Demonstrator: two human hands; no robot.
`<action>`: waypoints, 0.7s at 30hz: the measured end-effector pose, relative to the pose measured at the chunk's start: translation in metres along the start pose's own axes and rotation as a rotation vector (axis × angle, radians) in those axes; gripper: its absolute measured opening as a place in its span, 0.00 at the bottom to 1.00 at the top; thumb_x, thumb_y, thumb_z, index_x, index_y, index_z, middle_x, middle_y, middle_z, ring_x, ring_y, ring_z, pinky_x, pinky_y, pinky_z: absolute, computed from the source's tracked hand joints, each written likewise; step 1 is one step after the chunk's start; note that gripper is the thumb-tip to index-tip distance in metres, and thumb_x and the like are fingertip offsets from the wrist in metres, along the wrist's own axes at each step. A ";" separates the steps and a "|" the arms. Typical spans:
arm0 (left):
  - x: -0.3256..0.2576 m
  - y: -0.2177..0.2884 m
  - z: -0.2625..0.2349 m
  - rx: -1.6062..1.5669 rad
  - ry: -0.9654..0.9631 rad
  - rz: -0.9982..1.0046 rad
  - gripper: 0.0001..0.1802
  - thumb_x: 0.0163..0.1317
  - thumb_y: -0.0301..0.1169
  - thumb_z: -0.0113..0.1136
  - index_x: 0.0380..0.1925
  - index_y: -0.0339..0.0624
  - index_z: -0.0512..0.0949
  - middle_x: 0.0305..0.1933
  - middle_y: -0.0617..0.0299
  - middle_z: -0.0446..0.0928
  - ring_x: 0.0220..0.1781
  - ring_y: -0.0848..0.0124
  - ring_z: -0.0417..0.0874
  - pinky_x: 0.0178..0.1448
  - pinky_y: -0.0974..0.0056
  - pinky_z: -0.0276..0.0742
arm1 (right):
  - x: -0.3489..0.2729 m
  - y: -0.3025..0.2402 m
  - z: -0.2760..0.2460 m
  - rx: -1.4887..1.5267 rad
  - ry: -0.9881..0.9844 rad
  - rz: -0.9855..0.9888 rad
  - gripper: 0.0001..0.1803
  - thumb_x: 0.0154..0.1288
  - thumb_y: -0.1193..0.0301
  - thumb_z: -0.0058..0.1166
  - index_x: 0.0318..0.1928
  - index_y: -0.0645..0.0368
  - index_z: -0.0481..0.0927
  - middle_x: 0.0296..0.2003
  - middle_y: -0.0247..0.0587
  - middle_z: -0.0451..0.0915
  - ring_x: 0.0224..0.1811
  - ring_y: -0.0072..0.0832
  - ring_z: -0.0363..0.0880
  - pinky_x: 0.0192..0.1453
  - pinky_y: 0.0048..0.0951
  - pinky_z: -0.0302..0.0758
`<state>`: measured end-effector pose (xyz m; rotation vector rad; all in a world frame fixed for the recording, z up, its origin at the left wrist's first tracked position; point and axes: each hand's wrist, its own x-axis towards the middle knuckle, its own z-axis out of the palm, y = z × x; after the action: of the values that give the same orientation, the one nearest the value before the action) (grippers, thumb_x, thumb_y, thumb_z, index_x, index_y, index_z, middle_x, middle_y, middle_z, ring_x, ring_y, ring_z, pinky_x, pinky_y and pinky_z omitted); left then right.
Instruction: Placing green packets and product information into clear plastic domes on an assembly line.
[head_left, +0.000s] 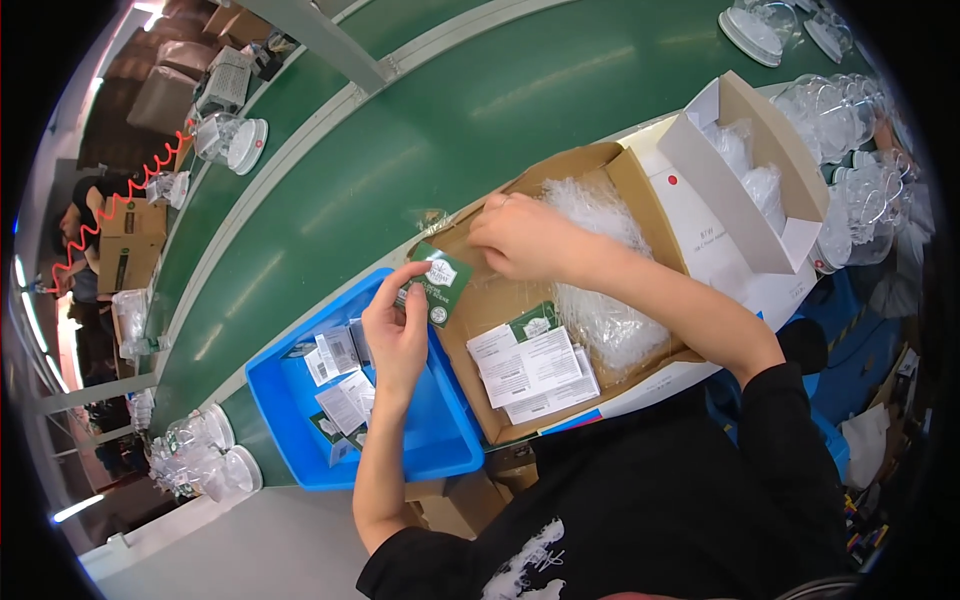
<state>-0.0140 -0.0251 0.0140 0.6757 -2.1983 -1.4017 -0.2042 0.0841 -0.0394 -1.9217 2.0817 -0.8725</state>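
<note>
My left hand (398, 325) pinches a green card (440, 288) with a white emblem, held up at the left edge of a shallow cardboard box (480, 300). Over the far part of that box is my right hand (525, 235), its fingers curled together; what they hold, if anything, is hidden. A heap of clear plastic bags (615, 290) fills the box's right side. White printed leaflets (535, 370) lie in its near left part, with a green card (533, 322) among them. A small clear plastic piece (430, 218) sits just outside the far left corner.
Left of the box stands a blue bin (430, 440) with folded leaflets and green cards. A white carton (735, 205) holds plastic bags at right. Clear domes (855, 210) crowd the far right; others (230, 140) rest along the green conveyor (330, 210). Another person (85, 215) is at far left.
</note>
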 end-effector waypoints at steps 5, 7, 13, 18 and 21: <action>-0.001 0.004 0.001 0.040 0.008 -0.065 0.11 0.66 0.22 0.55 0.47 0.35 0.80 0.36 0.68 0.79 0.26 0.89 0.72 0.24 0.80 0.64 | 0.000 -0.003 0.000 0.000 0.149 -0.106 0.12 0.51 0.78 0.54 0.38 0.60 0.82 0.38 0.38 0.82 0.47 0.36 0.77 0.52 0.36 0.75; -0.001 0.004 0.002 0.008 0.001 -0.062 0.12 0.64 0.21 0.58 0.48 0.34 0.79 0.34 0.68 0.79 0.27 0.88 0.73 0.24 0.79 0.66 | 0.000 -0.002 -0.003 0.074 0.325 -0.184 0.12 0.51 0.80 0.54 0.38 0.60 0.83 0.38 0.36 0.81 0.47 0.35 0.77 0.50 0.33 0.77; -0.002 -0.003 -0.002 -0.022 -0.007 -0.046 0.13 0.64 0.21 0.57 0.49 0.34 0.78 0.40 0.65 0.79 0.27 0.89 0.72 0.23 0.80 0.64 | 0.002 -0.014 -0.019 0.143 0.512 -0.194 0.10 0.53 0.80 0.57 0.37 0.59 0.84 0.36 0.36 0.81 0.40 0.32 0.78 0.41 0.30 0.78; -0.003 0.010 0.011 -0.151 0.065 -0.083 0.17 0.63 0.19 0.57 0.54 0.33 0.76 0.47 0.59 0.81 0.31 0.84 0.78 0.27 0.78 0.72 | 0.001 -0.021 -0.022 0.351 0.543 -0.170 0.07 0.57 0.77 0.60 0.37 0.60 0.84 0.36 0.36 0.81 0.37 0.31 0.78 0.38 0.28 0.76; -0.003 0.004 0.012 -0.070 0.079 0.031 0.19 0.62 0.20 0.58 0.55 0.32 0.75 0.45 0.58 0.82 0.34 0.81 0.81 0.30 0.77 0.77 | -0.001 -0.027 -0.025 0.511 0.538 -0.170 0.07 0.58 0.76 0.62 0.38 0.60 0.85 0.35 0.38 0.82 0.36 0.31 0.79 0.36 0.27 0.75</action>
<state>-0.0193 -0.0134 0.0131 0.6583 -2.0799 -1.4057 -0.1939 0.0924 -0.0051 -1.7159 1.6778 -1.9158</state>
